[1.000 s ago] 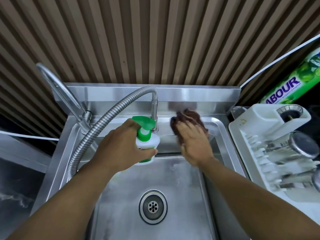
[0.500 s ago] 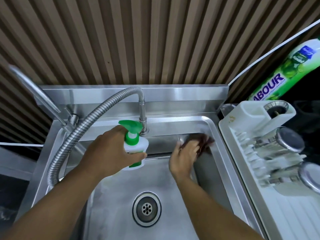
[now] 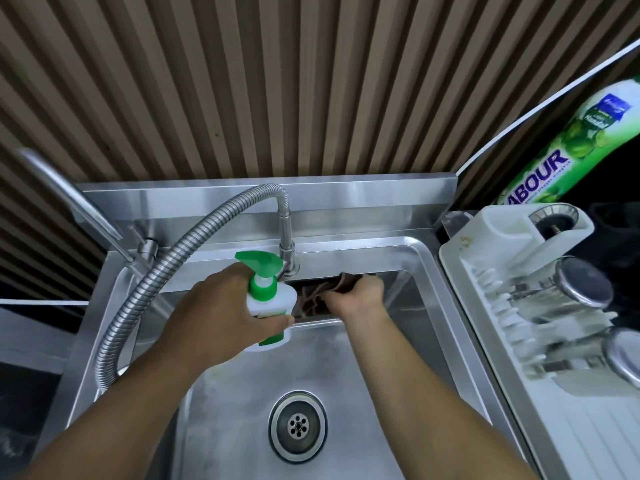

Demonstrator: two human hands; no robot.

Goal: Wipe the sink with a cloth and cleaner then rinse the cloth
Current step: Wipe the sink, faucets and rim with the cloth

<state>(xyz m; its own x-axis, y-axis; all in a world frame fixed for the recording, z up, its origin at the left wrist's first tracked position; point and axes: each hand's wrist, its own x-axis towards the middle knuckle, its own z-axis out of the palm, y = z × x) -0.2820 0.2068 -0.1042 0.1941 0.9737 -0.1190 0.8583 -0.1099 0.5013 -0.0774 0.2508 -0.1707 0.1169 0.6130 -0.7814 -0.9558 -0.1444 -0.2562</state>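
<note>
Your sink (image 3: 242, 410) fills the near middle, and its far wall is the part you are working on. Your left hand (image 3: 221, 306) is wrapped round the spray cleaner (image 3: 270, 299), holding it upright over the basin's far left, handy for a squirt. Your right hand (image 3: 360, 296) presses the cloth (image 3: 311, 301) against the far wall under the rim. Its fingers seem curled into the folds, though shadow hides them.

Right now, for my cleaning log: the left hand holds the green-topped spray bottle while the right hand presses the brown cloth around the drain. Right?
Not the drain. The head view shows the right hand holding the brown cloth against the sink's back wall, under the tap; the left hand does hold the spray bottle.
</note>
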